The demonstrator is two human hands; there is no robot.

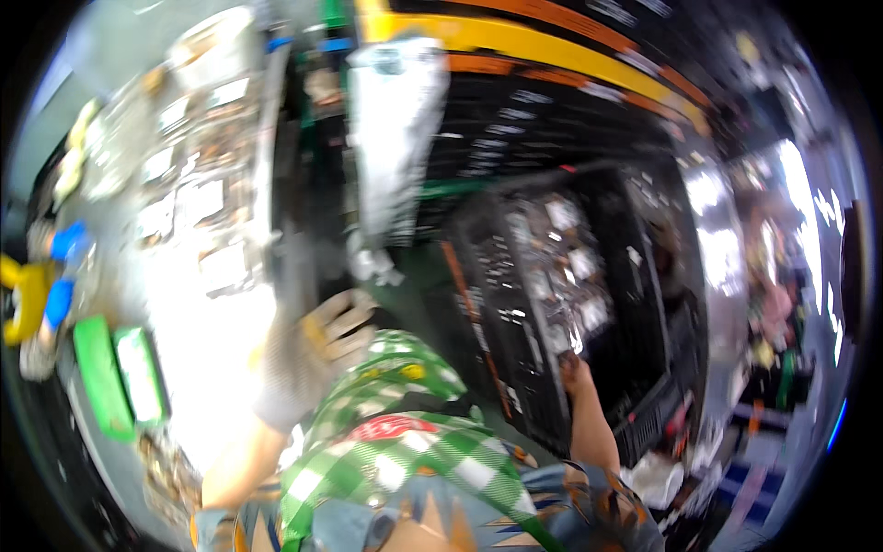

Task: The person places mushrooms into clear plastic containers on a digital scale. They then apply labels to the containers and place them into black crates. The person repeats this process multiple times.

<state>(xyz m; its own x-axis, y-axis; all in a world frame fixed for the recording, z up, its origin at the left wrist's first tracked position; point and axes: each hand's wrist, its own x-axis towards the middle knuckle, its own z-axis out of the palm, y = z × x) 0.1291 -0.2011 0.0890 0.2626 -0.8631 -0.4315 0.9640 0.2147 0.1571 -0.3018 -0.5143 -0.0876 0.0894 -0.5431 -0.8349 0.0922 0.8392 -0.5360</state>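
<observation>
My left hand (321, 345) wears a pale knitted glove and hangs beside the edge of the bright table (207, 331). Its fingers are apart and slightly curled, with nothing seen in them. With my right hand (574, 372), bare, I reach into a black plastic crate (514, 324) at my right. Its fingertips meet the nearest of several clear plastic packs (586, 314) with white labels lined up inside; blur hides whether they grip it. More labelled packs (224, 265) stand in rows on the table.
Stacked black crates (538, 117) with orange and yellow edges rise ahead, a white plastic bag (393, 131) hanging beside them. Green packages (103, 379) lie on the table's left. Across it are another person's blue-cuffed hands (41, 241). A metal surface (717, 255) runs along the right.
</observation>
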